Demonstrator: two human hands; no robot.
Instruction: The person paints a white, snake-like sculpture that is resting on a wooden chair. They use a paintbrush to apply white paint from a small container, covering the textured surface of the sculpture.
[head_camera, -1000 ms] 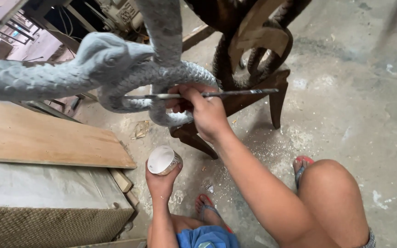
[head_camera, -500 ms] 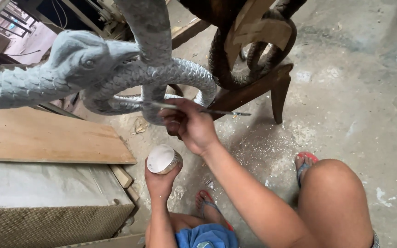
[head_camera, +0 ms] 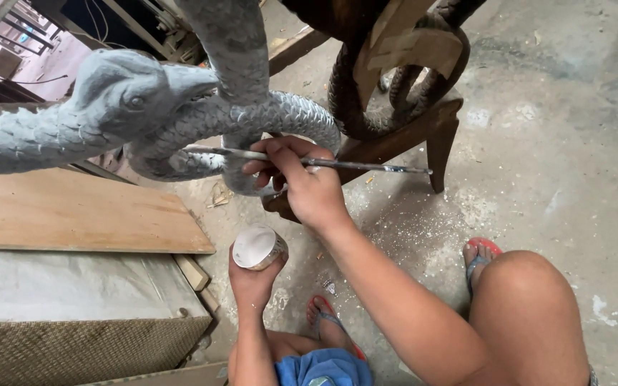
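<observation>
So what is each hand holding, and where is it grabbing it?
The right hand pinches a long thin brush around the middle of its handle. The left hand cups a small paint pot from underneath, gripping its lower side.

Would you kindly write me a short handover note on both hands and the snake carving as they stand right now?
Right hand: grip shut on a thin brush, its tip at the grey snake carving's coils.
Left hand: holds a small paint pot below.
Done: head and nearer coils are grey.
Left: the coils on the wooden stand behind are bare brown.
</observation>
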